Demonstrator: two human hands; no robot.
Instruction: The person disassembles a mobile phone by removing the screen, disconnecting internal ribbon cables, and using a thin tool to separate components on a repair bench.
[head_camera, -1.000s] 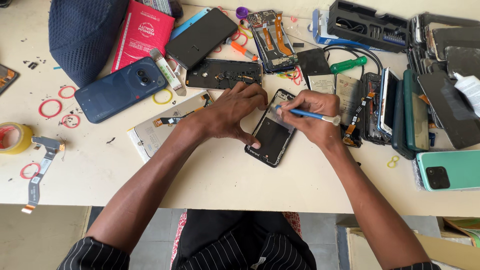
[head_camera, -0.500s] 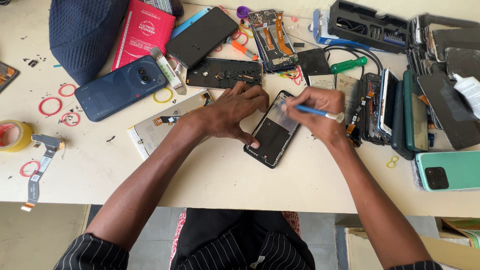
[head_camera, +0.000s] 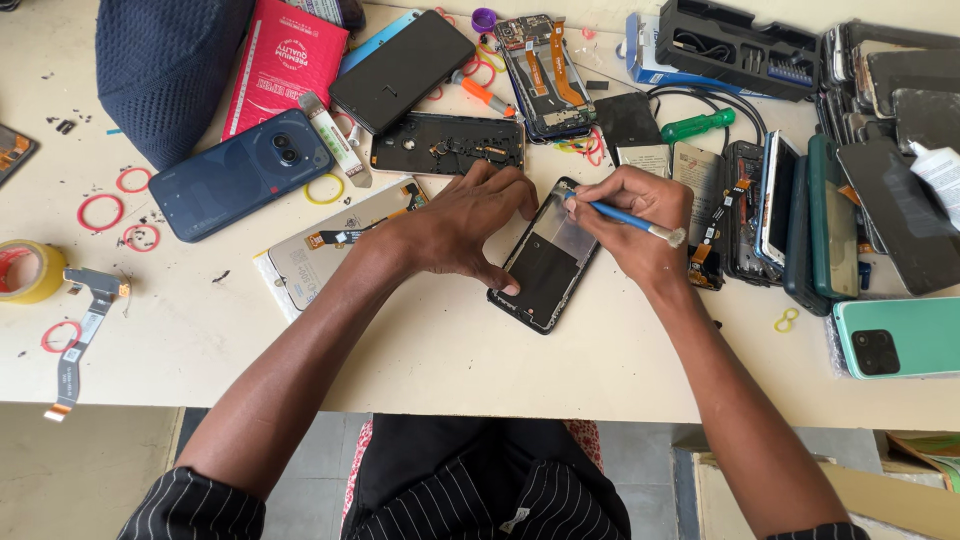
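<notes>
Counter (head_camera: 420, 370): cream, scuffed, brightly and evenly lit.
Floor (head_camera: 80, 470): grey tiles showing below the counter's near edge.

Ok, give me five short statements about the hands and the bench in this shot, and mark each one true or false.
1. The right hand holds a blue-handled tool over the opened phone. True.
2. The left hand is lifted clear of that phone. False: its fingers rest on the phone's left edge and top.
3. A dark blue phone lies face down to the left of the hands. True.
4. The roll of yellow tape sits at the table's right edge. False: it is at the left edge.
5. A green-handled screwdriver lies beyond the right hand. True.
</notes>
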